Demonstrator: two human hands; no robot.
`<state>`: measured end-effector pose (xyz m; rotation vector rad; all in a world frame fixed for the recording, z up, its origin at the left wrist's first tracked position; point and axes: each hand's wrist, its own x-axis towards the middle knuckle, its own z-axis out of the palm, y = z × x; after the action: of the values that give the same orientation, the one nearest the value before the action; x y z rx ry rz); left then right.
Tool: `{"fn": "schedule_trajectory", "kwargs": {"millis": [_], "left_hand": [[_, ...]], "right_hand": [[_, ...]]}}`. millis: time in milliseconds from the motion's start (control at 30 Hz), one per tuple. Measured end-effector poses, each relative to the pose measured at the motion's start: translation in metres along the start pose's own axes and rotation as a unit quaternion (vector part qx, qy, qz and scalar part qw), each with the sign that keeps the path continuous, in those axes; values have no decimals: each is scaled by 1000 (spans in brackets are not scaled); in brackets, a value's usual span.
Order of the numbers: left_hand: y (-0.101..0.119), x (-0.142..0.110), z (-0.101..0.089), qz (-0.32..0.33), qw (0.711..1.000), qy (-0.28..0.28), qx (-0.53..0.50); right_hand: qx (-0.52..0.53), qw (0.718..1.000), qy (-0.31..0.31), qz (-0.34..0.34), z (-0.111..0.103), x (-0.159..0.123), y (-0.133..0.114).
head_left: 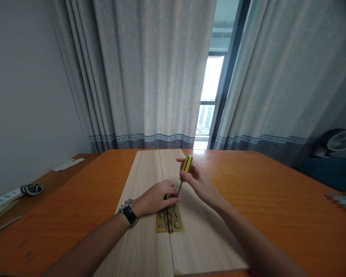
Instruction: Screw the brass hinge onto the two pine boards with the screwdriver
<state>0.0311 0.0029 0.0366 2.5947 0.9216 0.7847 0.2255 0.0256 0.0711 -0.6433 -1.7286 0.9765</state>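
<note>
As the two pale boards [209, 240] run away from the lower edge, side by side with a thin dark seam between them, a brass-coloured hinge [169, 221] straddles that seam. Several screws [177, 225] show on its near part, on both sides of the barrel. Just beyond, the left hand [155, 196] lies palm down over the far part of the hinge, with a dark-strapped watch [128, 212] at the wrist. Its thumb and fingers reach toward the seam's right side; whether they pinch something there or only rest, I cannot tell.

To the right and slightly farther off, the right hand [200, 180] is closed around the yellow-and-black handle of a screwdriver [187, 165], one finger wearing a ring [195, 165]. The tool tilts, handle up and to the right, its shaft sloping down to the left hand's fingertips. Its tip is hard to make out there, and so is whatever it meets. The far end of the hinge is hidden under the left hand, and both forearms are cut off by the picture's lower edge.

Around the boards spreads the orange-brown worktop [276, 200]. Off to the left is a white power strip [5, 200], cut by the picture's edge; at the right edge a blocky, pixelated patch [344, 202] cannot be read. Farthest back, grey curtains [158, 77] flank a narrow bright window [212, 80].
</note>
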Motion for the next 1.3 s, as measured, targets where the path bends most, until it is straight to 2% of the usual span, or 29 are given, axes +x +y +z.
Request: {"fn": "schedule_trajectory", "kwargs": {"millis": [100,200,400,533,667,767,900,967,1167,1300], "left_hand": [[1,0,-1,-2,1000,-6,-1],[2,0,-2,-5,1000,-9,-13],[2,1,-2,-4,1000,-12,-16],[0,1,0,-8,1000,-7,-3],[0,0,1,-7,1000,-7,-2],[0,-1,1,-1,1000,-2,-5],[0,-1,1,7,1000,-2,-10],[0,0,1,9,1000,-3,-11],[1,1,0,20,1000,-2,2],[0,1,0,24,1000,2,-9]], "right_hand": [[-30,999,20,27,-3,3,3],[36,998,17,39,-6,4,2],[117,991,-65,23,-6,1,-9],[37,998,-41,-7,-4,1,-5],[-41,999,-26,1,-7,3,4],[-30,999,-43,13,-9,3,3],[42,996,-84,5,-7,1,-5],[50,995,-83,3,-7,0,-8],[-3,996,-82,-31,-5,-3,-7],[-72,995,-66,-18,-3,-4,0]]}}
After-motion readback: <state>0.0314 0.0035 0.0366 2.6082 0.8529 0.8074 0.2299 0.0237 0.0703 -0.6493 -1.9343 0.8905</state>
